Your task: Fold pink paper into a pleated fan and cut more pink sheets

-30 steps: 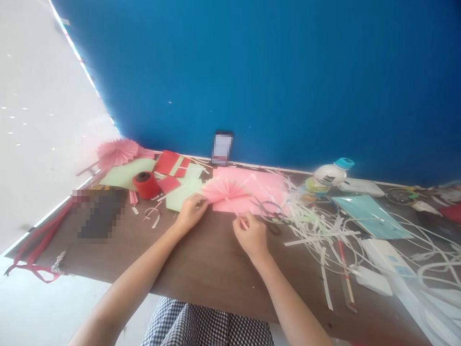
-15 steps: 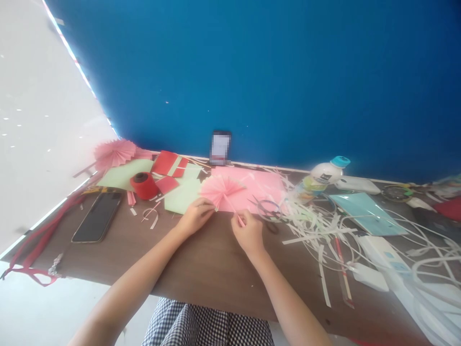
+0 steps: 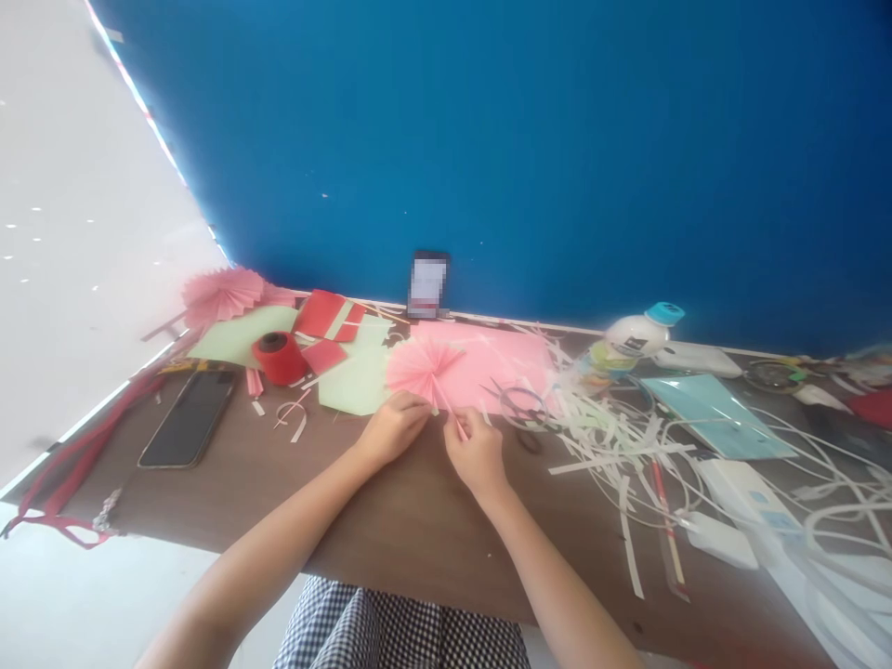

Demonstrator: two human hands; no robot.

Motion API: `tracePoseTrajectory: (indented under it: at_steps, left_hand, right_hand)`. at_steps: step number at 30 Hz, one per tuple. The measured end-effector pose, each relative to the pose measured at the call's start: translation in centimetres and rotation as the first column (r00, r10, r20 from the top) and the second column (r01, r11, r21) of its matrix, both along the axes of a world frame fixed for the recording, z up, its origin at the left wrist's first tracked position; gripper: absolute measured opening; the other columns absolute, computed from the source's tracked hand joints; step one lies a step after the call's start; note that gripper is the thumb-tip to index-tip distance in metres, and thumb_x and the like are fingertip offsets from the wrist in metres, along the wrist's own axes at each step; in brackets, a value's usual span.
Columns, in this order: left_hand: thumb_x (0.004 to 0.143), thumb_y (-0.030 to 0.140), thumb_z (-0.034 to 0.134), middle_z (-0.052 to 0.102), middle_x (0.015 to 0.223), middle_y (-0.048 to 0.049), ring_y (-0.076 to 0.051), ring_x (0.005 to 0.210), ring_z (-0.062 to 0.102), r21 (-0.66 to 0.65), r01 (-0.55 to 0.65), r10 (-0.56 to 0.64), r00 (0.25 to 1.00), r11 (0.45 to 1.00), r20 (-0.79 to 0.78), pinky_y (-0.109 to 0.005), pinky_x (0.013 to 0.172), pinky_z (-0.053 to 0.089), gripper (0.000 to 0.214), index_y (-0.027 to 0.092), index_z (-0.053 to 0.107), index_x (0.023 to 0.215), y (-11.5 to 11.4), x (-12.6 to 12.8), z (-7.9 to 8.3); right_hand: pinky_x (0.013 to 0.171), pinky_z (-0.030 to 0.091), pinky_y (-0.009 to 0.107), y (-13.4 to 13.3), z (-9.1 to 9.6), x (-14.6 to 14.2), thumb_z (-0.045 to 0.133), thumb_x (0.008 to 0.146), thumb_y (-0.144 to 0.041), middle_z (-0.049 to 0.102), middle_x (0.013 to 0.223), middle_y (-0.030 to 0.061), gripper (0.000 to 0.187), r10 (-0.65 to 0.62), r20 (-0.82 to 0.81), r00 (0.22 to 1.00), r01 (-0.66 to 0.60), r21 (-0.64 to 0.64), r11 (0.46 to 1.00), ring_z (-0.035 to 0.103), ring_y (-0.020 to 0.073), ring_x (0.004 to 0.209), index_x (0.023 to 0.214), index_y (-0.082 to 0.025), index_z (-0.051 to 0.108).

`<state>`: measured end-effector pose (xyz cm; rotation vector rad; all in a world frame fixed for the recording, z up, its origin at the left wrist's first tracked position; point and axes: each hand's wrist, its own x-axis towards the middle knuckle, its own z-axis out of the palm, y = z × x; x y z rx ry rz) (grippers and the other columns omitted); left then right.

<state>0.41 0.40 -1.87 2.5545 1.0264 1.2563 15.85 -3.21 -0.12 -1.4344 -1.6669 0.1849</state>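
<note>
A pink pleated paper fan (image 3: 420,365) is spread in front of me, overlapping a flat pink paper sheet (image 3: 498,358). My left hand (image 3: 396,429) is closed at the fan's lower left edge, thumb and fingers together on the paper. In my right hand (image 3: 478,451), the fingers pinch a thin pink stick-like handle (image 3: 461,428) that runs down from the fan's gathered point. Both hands are close together, just above the brown table (image 3: 390,520). Scissors (image 3: 521,404) lie to the right of the fan, partly over the pink sheet.
Left are a red thread spool (image 3: 279,360), a phone (image 3: 187,420), green paper (image 3: 352,381) and another pink pleated piece (image 3: 223,293). Right are paper strips (image 3: 613,432), a bottle (image 3: 631,339), a teal packet (image 3: 717,415) and white cables (image 3: 836,511). Another phone (image 3: 427,283) leans against the blue wall.
My left hand has slid right and slightly down, nearer my right hand. The fan's right side has drawn in a little. My right hand has shifted slightly left.
</note>
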Motion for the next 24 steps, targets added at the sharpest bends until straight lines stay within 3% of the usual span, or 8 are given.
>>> tracePoseTrajectory:
  at_steps: [24]
  left_hand:
    - [0.085, 0.016, 0.042, 0.063, 0.087, -0.0078, -0.016, 0.079, 0.055, 0.028, -0.013, 0.014, 1.0, 1.0, -0.025, -0.029, 0.069, 0.047, 0.018, 0.016, 0.06, 0.085, -0.43, 0.91, 0.37]
  right_hand:
    - [0.055, 0.049, 0.023, -0.18, -0.08, -0.25, 0.046, 0.079, -0.023, 0.065, 0.065, 0.0042, 0.012, 0.053, -0.015, 0.998, -0.053, -0.005, 0.999, 0.063, 0.0155, 0.057, 0.079, -0.017, 0.056]
